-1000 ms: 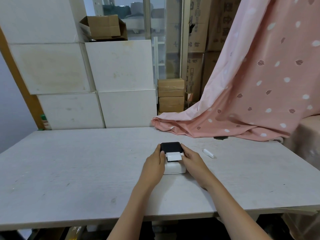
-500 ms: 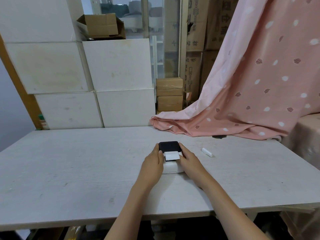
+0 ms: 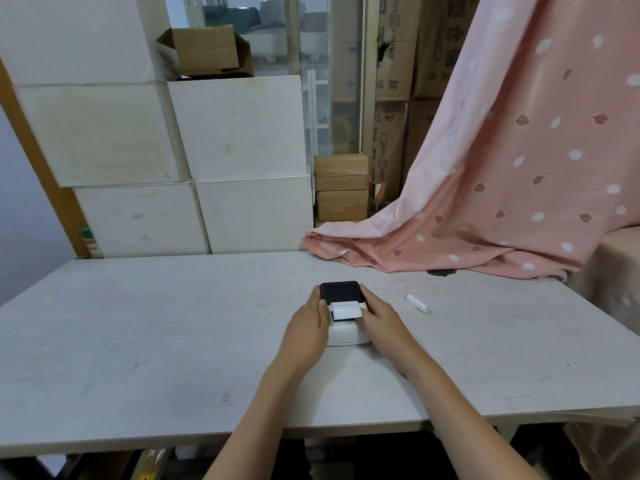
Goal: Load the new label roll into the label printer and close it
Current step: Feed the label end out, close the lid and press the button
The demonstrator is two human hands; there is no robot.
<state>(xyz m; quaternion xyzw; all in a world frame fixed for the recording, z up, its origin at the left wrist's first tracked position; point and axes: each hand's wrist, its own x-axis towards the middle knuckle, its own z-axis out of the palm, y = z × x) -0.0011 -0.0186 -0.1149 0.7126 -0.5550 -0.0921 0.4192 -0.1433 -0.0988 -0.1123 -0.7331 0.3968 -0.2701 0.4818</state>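
Just below the middle of the frame, the left hand [image 3: 309, 326] cups the left side of the label printer [image 3: 345, 318], fingers curled against its flank with the tips up by the black lid [image 3: 341, 291]. The right hand [image 3: 380, 322] mirrors it on the right side, thumb near the lid's edge. Both hands are closed around the printer body, holding it between them; neither carries anything loose.

The printer sits flat on the desk [image 3: 173, 323], white body toward the person and black lid tilted back at the far end. A white strip of label paper [image 3: 345, 311] lies across the opening between lid and body, so the roll appears to be seated inside already, though the roll itself is hidden.

The step in hand looks like closing the lid. To do it well, keep the free end of the paper lying straight out over the front lip so that it is not folded under. Press the lid down evenly from both sides at once rather than from 1 corner, while the palms stop the light body from sliding. Whether the latch has caught cannot be told from here.

To the right of the hands, well apart from the printer, lies a small white cylinder [image 3: 416, 303], perhaps a spent core. Pink spotted cloth [image 3: 519, 168] drapes onto the desk at upper right.
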